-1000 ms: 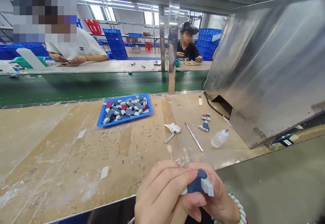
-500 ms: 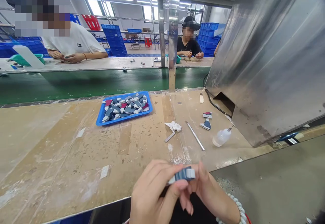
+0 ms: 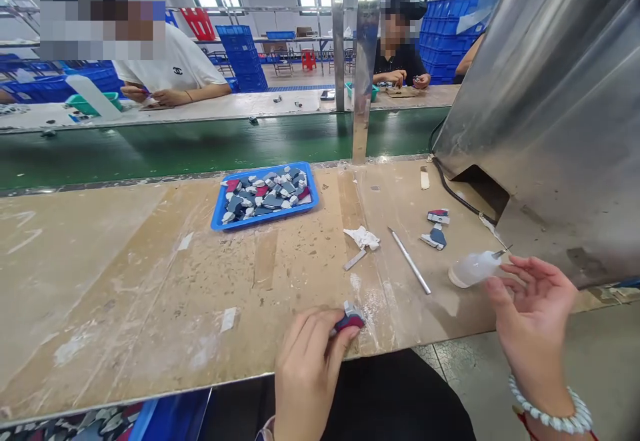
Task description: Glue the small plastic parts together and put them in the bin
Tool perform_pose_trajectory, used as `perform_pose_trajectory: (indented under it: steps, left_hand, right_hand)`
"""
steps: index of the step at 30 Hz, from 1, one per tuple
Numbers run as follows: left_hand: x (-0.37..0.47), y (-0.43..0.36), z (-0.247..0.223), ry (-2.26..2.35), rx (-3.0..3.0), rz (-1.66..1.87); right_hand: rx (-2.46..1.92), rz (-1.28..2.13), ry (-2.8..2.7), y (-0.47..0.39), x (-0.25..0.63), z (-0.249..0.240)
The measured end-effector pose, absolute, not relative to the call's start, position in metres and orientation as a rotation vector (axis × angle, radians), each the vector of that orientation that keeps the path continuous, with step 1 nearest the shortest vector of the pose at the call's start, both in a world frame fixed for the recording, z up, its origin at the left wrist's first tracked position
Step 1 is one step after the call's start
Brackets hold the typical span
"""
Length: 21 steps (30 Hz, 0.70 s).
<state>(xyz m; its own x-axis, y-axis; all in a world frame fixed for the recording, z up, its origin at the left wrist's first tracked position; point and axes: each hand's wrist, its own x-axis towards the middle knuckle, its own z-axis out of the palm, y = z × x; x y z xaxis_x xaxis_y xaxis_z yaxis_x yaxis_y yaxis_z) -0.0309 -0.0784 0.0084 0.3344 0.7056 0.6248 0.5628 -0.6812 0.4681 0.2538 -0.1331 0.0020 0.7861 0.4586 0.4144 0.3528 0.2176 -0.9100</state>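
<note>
My left hand point(image 3: 307, 364) pinches a small blue, red and white part point(image 3: 349, 318) just above the near edge of the worn workbench point(image 3: 125, 294). My right hand point(image 3: 533, 314) is spread open, its fingertips close to a clear squeeze bottle point(image 3: 473, 268) lying on its side on the bench. Nothing is in that hand. A thin metal rod point(image 3: 410, 261) lies just left of the bottle. Two more small parts point(image 3: 436, 228) rest behind it.
A blue tray point(image 3: 217, 218) holds several small blue, red and white parts at mid-bench. A crumpled white scrap point(image 3: 363, 237) and a small metal strip point(image 3: 355, 260) lie near the rod. A steel hood point(image 3: 555, 94) rises at right. Two people work beyond the green conveyor belt point(image 3: 175, 148).
My right hand let go of the part and moved right toward the squeeze bottle, opening. My left hand keeps the part and lowered it to the bench edge. The view shifted left.
</note>
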Motion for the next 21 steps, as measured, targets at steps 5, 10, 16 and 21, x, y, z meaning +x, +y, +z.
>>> perform_pose_trajectory:
  steps: [5,10,16,21]
  left_hand:
    - [-0.025,-0.081,0.006,1.135,2.452,1.363]
    - [-0.025,-0.078,0.006,1.074,2.512,1.414]
    - [-0.026,-0.083,0.004,1.032,2.438,1.36]
    - [-0.024,-0.089,0.002,1.052,2.396,1.386]
  right_hand:
    - [-1.549,0.235,-0.783,-0.126,0.259,-0.004]
    - [-1.842,0.384,-0.905,-0.128,0.257,-0.001]
    - [-1.518,0.397,-0.886,-0.139,0.242,-0.001]
    - [-1.152,0.658,-1.029,-0.15,0.22,0.003]
